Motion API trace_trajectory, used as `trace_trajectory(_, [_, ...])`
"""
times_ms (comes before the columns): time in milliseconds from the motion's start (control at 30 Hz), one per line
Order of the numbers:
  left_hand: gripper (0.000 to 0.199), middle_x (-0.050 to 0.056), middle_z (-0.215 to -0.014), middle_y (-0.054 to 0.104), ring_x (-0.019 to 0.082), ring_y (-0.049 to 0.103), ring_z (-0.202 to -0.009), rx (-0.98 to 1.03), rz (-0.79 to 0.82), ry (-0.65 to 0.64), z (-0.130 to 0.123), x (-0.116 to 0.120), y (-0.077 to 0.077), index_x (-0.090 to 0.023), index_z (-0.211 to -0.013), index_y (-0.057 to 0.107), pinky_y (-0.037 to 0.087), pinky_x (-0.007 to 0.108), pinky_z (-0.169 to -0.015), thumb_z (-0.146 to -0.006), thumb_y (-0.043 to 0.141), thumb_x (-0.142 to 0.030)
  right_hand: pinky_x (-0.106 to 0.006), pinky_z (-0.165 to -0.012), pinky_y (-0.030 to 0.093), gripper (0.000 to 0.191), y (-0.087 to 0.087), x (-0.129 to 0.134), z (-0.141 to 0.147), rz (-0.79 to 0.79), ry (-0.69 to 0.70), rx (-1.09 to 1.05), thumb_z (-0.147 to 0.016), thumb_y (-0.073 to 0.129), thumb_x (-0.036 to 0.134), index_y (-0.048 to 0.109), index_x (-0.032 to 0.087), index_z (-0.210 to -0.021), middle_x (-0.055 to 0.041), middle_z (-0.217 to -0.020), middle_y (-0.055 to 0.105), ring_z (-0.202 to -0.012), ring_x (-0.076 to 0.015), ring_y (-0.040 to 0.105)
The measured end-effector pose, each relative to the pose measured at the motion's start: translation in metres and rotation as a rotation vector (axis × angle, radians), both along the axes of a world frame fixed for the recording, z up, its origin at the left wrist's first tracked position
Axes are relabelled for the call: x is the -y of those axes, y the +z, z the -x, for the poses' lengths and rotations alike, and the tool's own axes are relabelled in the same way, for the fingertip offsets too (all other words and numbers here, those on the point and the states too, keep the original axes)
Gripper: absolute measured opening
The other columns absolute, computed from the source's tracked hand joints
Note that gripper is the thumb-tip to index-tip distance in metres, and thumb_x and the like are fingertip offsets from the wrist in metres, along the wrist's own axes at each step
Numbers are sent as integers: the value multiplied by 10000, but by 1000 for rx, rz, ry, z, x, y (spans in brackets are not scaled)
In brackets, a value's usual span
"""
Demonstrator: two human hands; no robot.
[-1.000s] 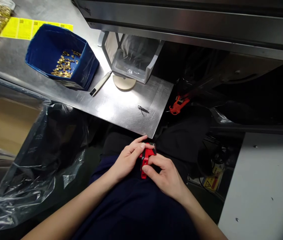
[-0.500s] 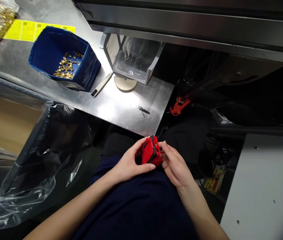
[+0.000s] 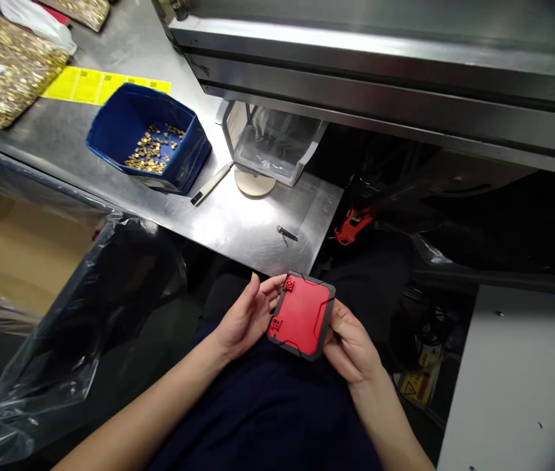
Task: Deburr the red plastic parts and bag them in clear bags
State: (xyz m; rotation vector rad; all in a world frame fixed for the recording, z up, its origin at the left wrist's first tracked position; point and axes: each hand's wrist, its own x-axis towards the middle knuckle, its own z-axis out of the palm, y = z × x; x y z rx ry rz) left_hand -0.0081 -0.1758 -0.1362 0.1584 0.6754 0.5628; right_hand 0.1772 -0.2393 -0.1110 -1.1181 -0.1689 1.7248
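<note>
A square red plastic part with a black rim (image 3: pixel 302 315) is in front of my body, its flat red face turned up towards me. My right hand (image 3: pixel 353 343) grips it along the right edge, with some fingers hidden underneath. On the other side, my left hand (image 3: pixel 248 317) is open, thumb raised and fingers stretched towards the part's left edge. Its fingertips reach the edge or just behind it; whether they touch cannot be told. Two small raised red details sit along the part's left side.
On the metal table (image 3: pixel 238 232) stand a blue bin (image 3: pixel 193 154) with small brass pieces and a grey open-front bin (image 3: pixel 301 160). A pale pen-like tool (image 3: pixel 212 184), a cream half-disc (image 3: pixel 254 183) and nail clippers (image 3: pixel 287 233) lie nearby. An orange-handled tool (image 3: pixel 350 227) is beyond the table's right edge.
The red part has turned from edge-on to its flat face showing. My left hand has let go and opened, while my right hand has taken hold of the right edge. The view has shifted slightly.
</note>
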Motion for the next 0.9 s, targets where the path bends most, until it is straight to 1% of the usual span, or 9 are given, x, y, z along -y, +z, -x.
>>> trace_trajectory(100, [693, 154, -1400, 658, 330, 575, -1322, 104, 25, 25, 1, 5, 3, -182, -1381, 628, 420, 449, -1113, -951, 506, -711, -279, -782, 612, 271, -1, -3, 12, -130, -51, 152, -902, 753, 497, 770, 334, -1118, -1, -1038, 793, -839, -167, 730])
trace_trajectory(200, [748, 177, -1380, 673, 349, 593, -1309, 199, 21, 23, 3, 9, 8, -162, -1401, 614, 437, 480, -1109, -912, 558, -725, -316, -815, 613, 195, 2, -6, 20, -342, 43, 567, -959, 710, 343, 770, 335, -1144, -11, -1063, 800, -894, -197, 753])
trace_trajectory(367, [682, 188, -1405, 661, 289, 594, -1340, 250, 188, 25, 11, -3, 19, -80, -1350, 658, 391, 367, -1185, -989, 512, -640, -377, -1022, 555, 428, 7, -16, 29, -1089, 427, 1310, -977, 549, 58, 672, 209, -1359, -80, -1247, 766, -1191, -235, 704])
trace_trajectory(433, [666, 203, -1381, 674, 279, 608, -1328, 253, 269, -1, 18, -6, 18, -42, -1319, 673, 406, 341, -1177, -1023, 471, -603, -374, -1059, 531, 396, 6, -21, 33, -1234, 473, 1444, -996, 527, 64, 667, 171, -1352, -83, -1255, 764, -1226, -224, 686])
trace_trajectory(500, [651, 201, -1336, 700, 278, 640, -1289, 274, 304, 9, 29, -3, 10, -45, -1302, 683, 464, 326, -1126, -998, 533, -601, -371, -1046, 539, 351, 7, -24, 36, -1265, 521, 1446, -994, 564, 94, 695, 202, -1302, -59, -1196, 788, -1194, -217, 702])
trace_trajectory(633, [519, 94, -1166, 784, 233, 751, -1065, 265, 248, 124, 64, 10, -16, -198, -1278, 707, 585, 312, -947, -881, 753, -529, -409, -1036, 548, 450, 17, -30, 34, -1212, 815, 1054, -935, 641, 135, 661, 320, -1344, -25, -1187, 788, -1135, -226, 729])
trace_trajectory(700, [538, 70, -1142, 790, 210, 766, -986, 173, 171, 177, 84, 13, -23, -224, -1298, 690, 600, 295, -899, -837, 820, -468, -406, -975, 571, 485, 22, -44, 31, -1116, 724, 944, -914, 639, 116, 654, 341, -1344, -26, -1178, 785, -1093, -236, 740])
trace_trajectory(800, [587, 88, -1123, 785, 209, 761, -912, -80, 12, 94, 104, 12, -13, -200, -1320, 671, 596, 268, -830, -797, 870, -379, -390, -900, 578, 324, 19, -95, 33, -857, 465, 1148, -961, 570, 141, 715, 311, -1196, -51, -1118, 771, -1030, -245, 729])
trace_trajectory(900, [483, 74, -1045, 785, 222, 735, -890, -381, -237, -153, 116, 10, 17, -215, -1306, 680, 565, 256, -775, -857, 811, -337, -357, -939, 555, 291, 3, -169, 47, -640, 608, 1609, -1022, 458, 196, 672, 240, -1215, -87, -1226, 707, -1115, -234, 674])
